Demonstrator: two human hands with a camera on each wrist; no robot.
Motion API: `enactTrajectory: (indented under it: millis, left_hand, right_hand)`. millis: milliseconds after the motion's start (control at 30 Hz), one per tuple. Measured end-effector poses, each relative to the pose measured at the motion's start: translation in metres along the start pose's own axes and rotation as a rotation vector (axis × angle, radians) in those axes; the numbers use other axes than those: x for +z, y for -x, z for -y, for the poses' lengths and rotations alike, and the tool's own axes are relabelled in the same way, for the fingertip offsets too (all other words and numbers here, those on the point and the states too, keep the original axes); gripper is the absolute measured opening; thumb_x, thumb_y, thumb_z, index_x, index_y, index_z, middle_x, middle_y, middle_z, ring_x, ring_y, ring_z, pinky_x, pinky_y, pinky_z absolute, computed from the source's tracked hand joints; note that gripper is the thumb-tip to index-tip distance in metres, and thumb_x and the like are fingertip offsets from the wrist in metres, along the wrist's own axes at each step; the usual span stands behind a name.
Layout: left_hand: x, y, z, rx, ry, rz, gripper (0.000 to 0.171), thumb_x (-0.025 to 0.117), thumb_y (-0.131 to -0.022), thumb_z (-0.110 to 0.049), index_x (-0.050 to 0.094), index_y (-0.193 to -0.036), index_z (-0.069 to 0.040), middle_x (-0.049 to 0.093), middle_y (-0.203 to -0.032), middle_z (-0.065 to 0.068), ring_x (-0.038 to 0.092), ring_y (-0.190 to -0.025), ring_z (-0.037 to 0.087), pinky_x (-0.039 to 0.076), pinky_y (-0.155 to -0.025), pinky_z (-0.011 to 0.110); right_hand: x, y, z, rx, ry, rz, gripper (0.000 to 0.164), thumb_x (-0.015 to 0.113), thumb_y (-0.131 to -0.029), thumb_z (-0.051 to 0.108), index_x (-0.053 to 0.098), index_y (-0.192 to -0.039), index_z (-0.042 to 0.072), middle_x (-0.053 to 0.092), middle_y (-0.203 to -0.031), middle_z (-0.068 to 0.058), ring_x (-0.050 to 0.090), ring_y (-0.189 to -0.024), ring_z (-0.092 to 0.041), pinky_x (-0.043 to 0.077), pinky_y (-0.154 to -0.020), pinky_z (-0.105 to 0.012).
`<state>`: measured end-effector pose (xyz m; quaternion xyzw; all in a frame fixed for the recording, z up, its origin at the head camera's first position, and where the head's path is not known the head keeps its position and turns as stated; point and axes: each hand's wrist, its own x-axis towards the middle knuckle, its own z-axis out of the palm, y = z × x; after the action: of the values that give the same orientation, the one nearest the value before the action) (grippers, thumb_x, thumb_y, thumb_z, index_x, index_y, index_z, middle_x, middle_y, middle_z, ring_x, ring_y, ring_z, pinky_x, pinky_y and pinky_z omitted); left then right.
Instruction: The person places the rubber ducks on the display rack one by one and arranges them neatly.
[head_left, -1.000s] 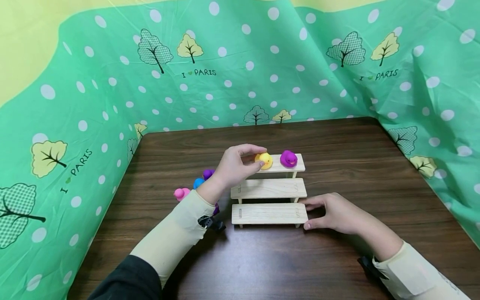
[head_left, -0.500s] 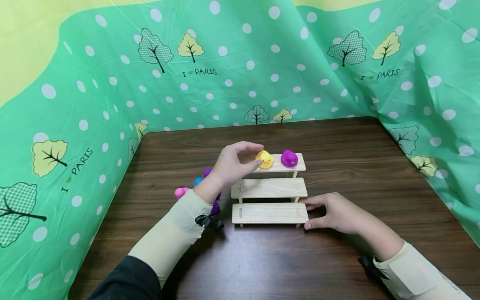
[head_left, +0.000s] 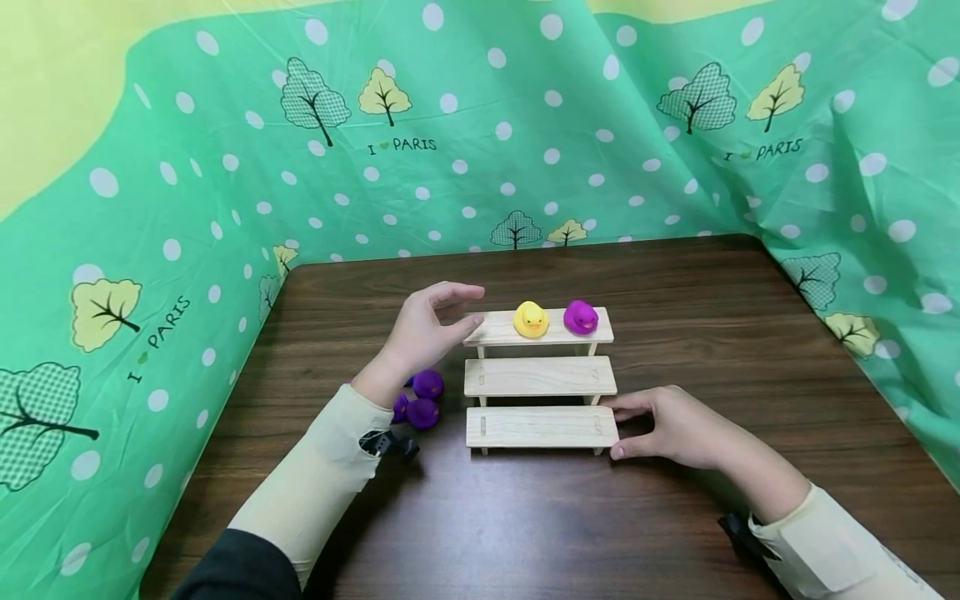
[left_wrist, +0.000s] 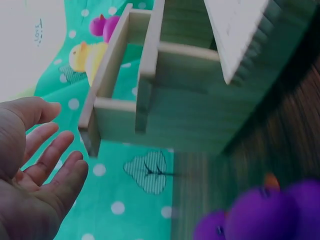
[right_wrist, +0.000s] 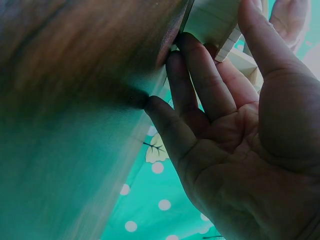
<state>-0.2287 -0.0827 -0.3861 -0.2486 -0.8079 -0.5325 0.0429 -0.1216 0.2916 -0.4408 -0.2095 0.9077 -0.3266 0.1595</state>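
A three-step wooden display stand (head_left: 540, 377) is on the table, with a yellow rubber duck (head_left: 531, 320) and a magenta rubber duck (head_left: 581, 317) side by side on its top step. Just off the left end of that step is my left hand (head_left: 431, 329), thumb and fingers spread and nothing in them. The left wrist view shows this gap between the hand and the yellow duck (left_wrist: 92, 61). My right hand (head_left: 663, 425) holds the right end of the bottom step, thumb at its front corner and fingers behind. In the right wrist view its fingertips (right_wrist: 152, 102) meet the tabletop.
Several dark purple rubber ducks (head_left: 423, 412) are grouped left of the stand, partly covered by my left forearm. Other ducks there are hidden behind it. A green dotted cloth (head_left: 450, 167) walls in the back and sides of the dark wood table (head_left: 525, 525).
My left hand has let go of the yellow duck and drawn back left, leaving it on the top step. The purple ducks show more now. My right hand stays in place.
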Motion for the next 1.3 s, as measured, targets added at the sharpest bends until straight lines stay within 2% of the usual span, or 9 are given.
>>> enactTrajectory:
  millis: [300, 367, 533, 767, 867, 1033, 1067, 1267, 1300]
  left_hand:
    - [-0.03, 0.019, 0.024, -0.081, -0.011, -0.024, 0.034, 0.081, -0.094, -0.012, 0.074, -0.127, -0.012, 0.072, -0.128, 0.003, 0.064, -0.125, 0.022, 0.052, -0.108, 0.045]
    - [-0.036, 0.024, 0.031, -0.099, -0.013, -0.034, 0.034, 0.081, -0.093, -0.013, 0.074, -0.127, -0.012, 0.072, -0.129, 0.006, 0.064, -0.126, 0.025, 0.051, -0.109, 0.048]
    - [-0.049, 0.041, 0.05, -0.163, 0.02, -0.057, 0.036, 0.081, -0.093, -0.006, 0.072, -0.127, -0.004, 0.068, -0.132, 0.019, 0.063, -0.127, 0.034, 0.05, -0.108, 0.056]
    - [-0.068, 0.062, 0.069, -0.226, -0.018, -0.056, 0.038, 0.083, -0.092, -0.008, 0.071, -0.128, -0.004, 0.068, -0.133, 0.019, 0.062, -0.128, 0.04, 0.052, -0.107, 0.052]
    - [-0.075, 0.071, 0.077, -0.25, -0.072, -0.041, 0.041, 0.084, -0.091, -0.011, 0.071, -0.129, -0.003, 0.067, -0.134, 0.018, 0.061, -0.129, 0.039, 0.051, -0.108, 0.053]
    - [-0.079, 0.083, 0.088, -0.285, -0.227, 0.017, 0.044, 0.088, -0.089, -0.023, 0.074, -0.127, -0.006, 0.07, -0.129, 0.01, 0.063, -0.126, 0.033, 0.05, -0.109, 0.051]
    - [-0.079, 0.084, 0.089, -0.292, -0.243, 0.028, 0.044, 0.089, -0.088, -0.025, 0.075, -0.126, -0.008, 0.071, -0.128, 0.009, 0.066, -0.119, 0.033, 0.052, -0.107, 0.051]
    - [-0.074, 0.088, 0.094, -0.297, -0.244, 0.048, 0.039, 0.091, -0.085, -0.027, 0.078, -0.119, -0.013, 0.074, -0.119, 0.004, 0.07, -0.107, 0.029, 0.057, -0.097, 0.05]
    - [-0.073, 0.088, 0.095, -0.292, -0.243, 0.048, 0.038, 0.091, -0.085, -0.027, 0.078, -0.118, -0.012, 0.074, -0.118, 0.005, 0.069, -0.112, 0.028, 0.056, -0.098, 0.05]
  right_hand:
    - [0.0, 0.0, 0.001, 0.012, -0.001, -0.002, 0.064, 0.089, -0.081, 0.051, 0.072, -0.134, 0.02, 0.077, -0.111, 0.012, 0.07, -0.111, -0.013, 0.057, -0.094, -0.039]
    - [0.0, 0.0, 0.001, 0.013, 0.0, -0.002, 0.064, 0.089, -0.081, 0.051, 0.072, -0.134, 0.019, 0.077, -0.112, 0.012, 0.07, -0.111, -0.013, 0.057, -0.094, -0.039]
    - [0.001, -0.001, 0.001, 0.009, 0.0, -0.001, 0.063, 0.088, -0.081, 0.052, 0.072, -0.134, 0.02, 0.076, -0.111, 0.013, 0.07, -0.11, -0.013, 0.057, -0.092, -0.037]
    - [0.001, -0.001, 0.001, 0.0, -0.009, 0.0, 0.061, 0.089, -0.082, 0.049, 0.072, -0.133, 0.02, 0.076, -0.111, 0.012, 0.071, -0.109, -0.014, 0.058, -0.092, -0.037]
    - [0.001, -0.001, 0.001, -0.002, -0.01, 0.0, 0.061, 0.089, -0.082, 0.049, 0.072, -0.133, 0.02, 0.076, -0.111, 0.012, 0.071, -0.109, -0.014, 0.058, -0.091, -0.037]
    - [0.001, -0.001, 0.001, 0.002, -0.006, 0.003, 0.061, 0.088, -0.082, 0.05, 0.072, -0.133, 0.02, 0.076, -0.111, 0.012, 0.071, -0.109, -0.014, 0.058, -0.091, -0.037]
    - [0.001, -0.001, 0.001, 0.002, -0.006, 0.003, 0.061, 0.088, -0.082, 0.05, 0.072, -0.133, 0.019, 0.076, -0.111, 0.012, 0.07, -0.109, -0.014, 0.058, -0.091, -0.036]
    - [0.001, -0.001, 0.001, 0.0, 0.002, -0.002, 0.061, 0.088, -0.082, 0.05, 0.072, -0.133, 0.019, 0.076, -0.111, 0.013, 0.07, -0.109, -0.014, 0.058, -0.091, -0.036]
    - [0.001, 0.0, 0.001, 0.0, 0.004, -0.002, 0.061, 0.088, -0.082, 0.05, 0.072, -0.133, 0.019, 0.076, -0.111, 0.013, 0.07, -0.109, -0.014, 0.058, -0.091, -0.036]
